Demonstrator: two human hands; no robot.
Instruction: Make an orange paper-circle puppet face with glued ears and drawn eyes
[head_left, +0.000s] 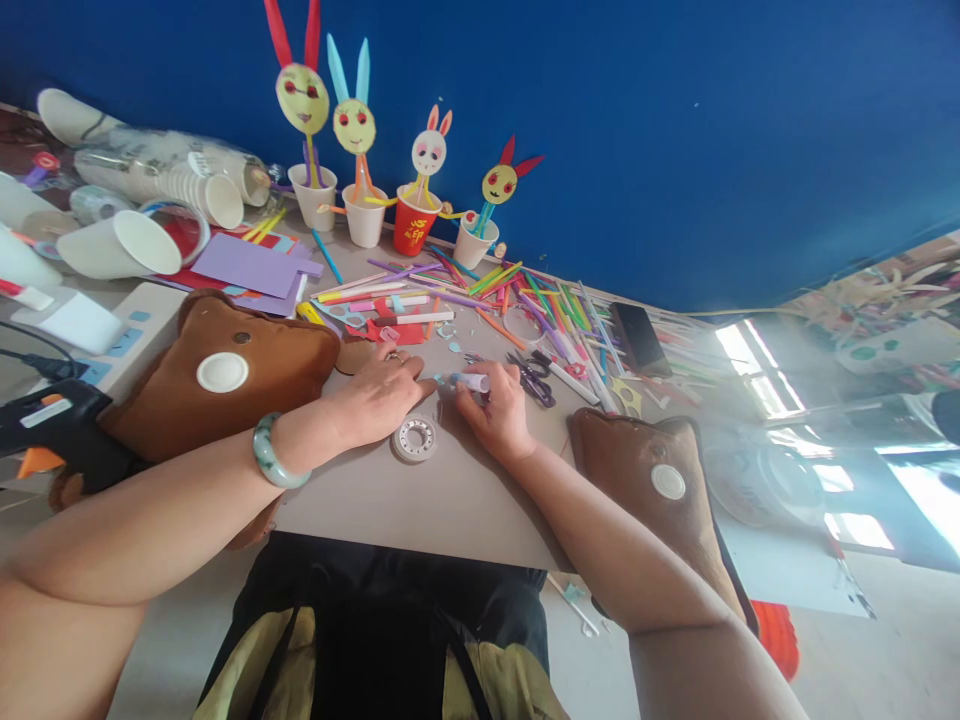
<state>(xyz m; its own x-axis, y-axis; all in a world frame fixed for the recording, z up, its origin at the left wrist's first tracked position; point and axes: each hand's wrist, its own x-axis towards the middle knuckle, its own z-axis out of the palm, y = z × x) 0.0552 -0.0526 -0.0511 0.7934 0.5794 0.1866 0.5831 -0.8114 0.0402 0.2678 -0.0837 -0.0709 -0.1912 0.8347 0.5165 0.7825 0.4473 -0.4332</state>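
Observation:
My right hand (497, 412) is closed around a white marker (474, 382), its tip end pointing left above the table. Facing it, my left hand (382, 396) rests on the tabletop with its fingers bent and the fingertips close together; whatever they pinch is too small to make out. Small light-blue scraps (440, 379) lie between the two hands. Just below them sits a roll of tape (415, 439). Dark-handled scissors (536, 382) are right of my right hand, beside a capped white marker (574, 380).
Rabbit-faced figures in cups (365, 220) stand along the blue wall. Loose coloured straws (517, 290) cover the back of the table. Brown cushions (259, 350) flank my arms. A glue gun (64, 425) and a power strip (142, 335) are at left, near purple paper (247, 265).

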